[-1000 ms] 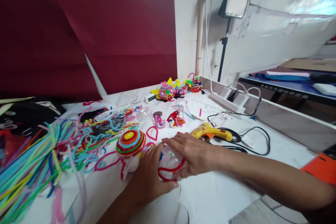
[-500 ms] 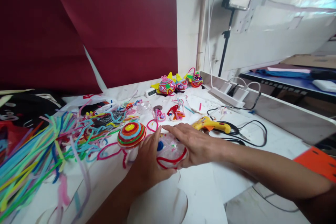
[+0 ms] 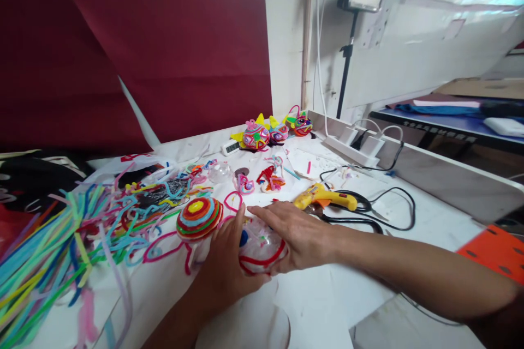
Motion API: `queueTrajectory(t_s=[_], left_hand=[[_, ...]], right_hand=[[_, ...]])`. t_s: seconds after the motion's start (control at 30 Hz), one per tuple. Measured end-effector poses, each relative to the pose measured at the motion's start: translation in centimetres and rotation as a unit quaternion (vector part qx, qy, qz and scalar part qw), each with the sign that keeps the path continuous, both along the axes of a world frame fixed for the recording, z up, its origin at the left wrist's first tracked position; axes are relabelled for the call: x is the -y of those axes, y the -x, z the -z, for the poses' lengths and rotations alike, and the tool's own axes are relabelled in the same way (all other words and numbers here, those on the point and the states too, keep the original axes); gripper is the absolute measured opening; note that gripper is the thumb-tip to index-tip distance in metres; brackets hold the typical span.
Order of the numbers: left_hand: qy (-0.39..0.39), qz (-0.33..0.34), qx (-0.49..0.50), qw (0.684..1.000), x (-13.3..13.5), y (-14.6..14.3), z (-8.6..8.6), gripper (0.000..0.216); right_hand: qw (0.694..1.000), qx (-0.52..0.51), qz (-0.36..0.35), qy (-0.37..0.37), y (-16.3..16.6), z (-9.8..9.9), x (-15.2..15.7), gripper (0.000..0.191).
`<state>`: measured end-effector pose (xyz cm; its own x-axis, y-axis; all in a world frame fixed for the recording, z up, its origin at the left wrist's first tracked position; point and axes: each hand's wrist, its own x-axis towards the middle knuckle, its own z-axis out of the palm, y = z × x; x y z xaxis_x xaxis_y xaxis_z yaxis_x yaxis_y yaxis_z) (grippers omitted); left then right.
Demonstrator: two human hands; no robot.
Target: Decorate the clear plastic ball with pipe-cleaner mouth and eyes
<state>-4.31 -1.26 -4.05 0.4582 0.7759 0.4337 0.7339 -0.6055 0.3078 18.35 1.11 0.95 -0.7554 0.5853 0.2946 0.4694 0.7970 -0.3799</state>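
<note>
Between my two hands is a clear plastic ball (image 3: 264, 241) with a red pipe cleaner round its lower part and a blue spot on its left. My left hand (image 3: 229, 262) is closed round the ball's left side, thumb at the near edge. On the right and far side, my right hand (image 3: 301, 234) wraps it with the fingers over the top. Just left of my left hand lies a dome coiled in striped pipe cleaners (image 3: 200, 218), with pink pipe-cleaner loops (image 3: 166, 248) beside it. A yellow glue gun (image 3: 325, 197) rests beyond my right hand.
Loose pipe cleaners (image 3: 45, 262) cover the table's left side. Decorated pipe-cleaner fish (image 3: 256, 137) stand at the back, near a small white timer (image 3: 230, 148). Another clear ball (image 3: 220, 172) lies mid-table. Black cables (image 3: 403, 223) run to a power strip (image 3: 352, 151) at right.
The view has shifted slightly, so most things sit a little further left. Both hands still hold the ball, which appears slightly lower and tilted a little differently.
</note>
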Motion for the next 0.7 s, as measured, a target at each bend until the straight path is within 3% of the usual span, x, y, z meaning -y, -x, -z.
queueTrajectory(t_s=[0.2,0.7], left_hand=[[0.005,-0.018,-0.003,1.0,-0.04,0.15,0.32,0.131],[0.105,-0.035,0.009,0.994,0.21,0.09,-0.13,0.135]], right_hand=[[1.0,0.01,0.007,0.015,0.1,0.1,0.1,0.105],[0.999,0.028,0.003,0.014,0.08,0.56,0.39,0.104]])
